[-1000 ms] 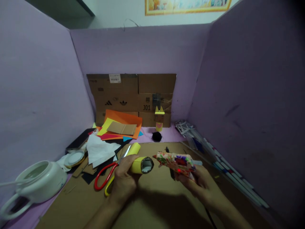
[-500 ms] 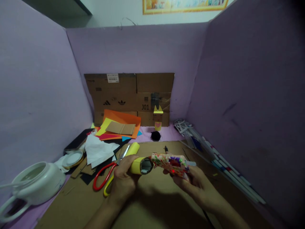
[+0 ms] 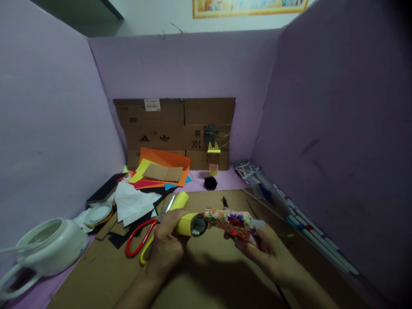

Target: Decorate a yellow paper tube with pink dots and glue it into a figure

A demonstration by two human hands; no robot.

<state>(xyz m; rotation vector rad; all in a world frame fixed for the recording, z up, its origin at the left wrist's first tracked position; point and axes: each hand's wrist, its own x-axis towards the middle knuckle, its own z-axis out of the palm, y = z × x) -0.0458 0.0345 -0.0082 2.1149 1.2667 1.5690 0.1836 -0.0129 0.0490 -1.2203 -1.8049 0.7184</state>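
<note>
My left hand (image 3: 170, 240) is closed around a yellow paper-covered cardboard tube (image 3: 185, 225), its open end facing right and showing a dark, rough rim. In my right hand (image 3: 267, 249) is a flower-patterned glue gun (image 3: 227, 219) with a red light lit and a pale glue stick (image 3: 258, 222) sticking out of its back. The gun's nozzle meets the upper rim of the tube; whether they touch I cannot tell. Beside my left hand lie scissors (image 3: 141, 238) with red and yellow handles, and behind it a yellow roll (image 3: 180, 201).
A white teapot (image 3: 58, 246) stands at the left, near a round lid (image 3: 99, 213) and white tissue (image 3: 135, 201). Coloured paper (image 3: 180, 161) lies at the back. A yellow-eared figure (image 3: 213, 159) stands behind a black ball (image 3: 210, 183). White sticks (image 3: 315, 236) line the right wall.
Almost nothing differs. My hands, the tube and the glue gun have shifted very slightly, with the gun's nozzle staying at the tube's rim.
</note>
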